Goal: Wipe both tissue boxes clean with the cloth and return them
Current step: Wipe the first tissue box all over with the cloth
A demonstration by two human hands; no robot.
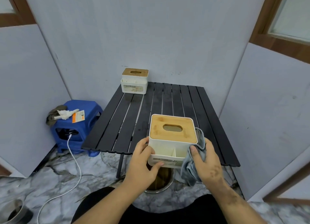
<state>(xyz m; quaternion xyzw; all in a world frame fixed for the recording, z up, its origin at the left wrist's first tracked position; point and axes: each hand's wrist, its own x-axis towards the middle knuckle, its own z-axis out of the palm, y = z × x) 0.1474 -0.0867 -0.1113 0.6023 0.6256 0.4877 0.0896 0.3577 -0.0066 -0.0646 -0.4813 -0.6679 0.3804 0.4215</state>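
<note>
A white tissue box (169, 143) with a bamboo lid sits at the near edge of the black slatted table (159, 103). My left hand (144, 163) grips its left front corner, thumb under the front pocket. My right hand (206, 161) holds a grey-blue cloth (191, 166) and presses it against the box's right side. A second tissue box (134, 81) of the same kind, speckled with dirt, stands at the table's far left corner against the wall.
A blue plastic stool (77, 123) left of the table carries rags and a card, with a white cable (73, 158) trailing over the marble floor. A metal bin (161, 181) sits under the table's near edge. Grey panels close in on three sides.
</note>
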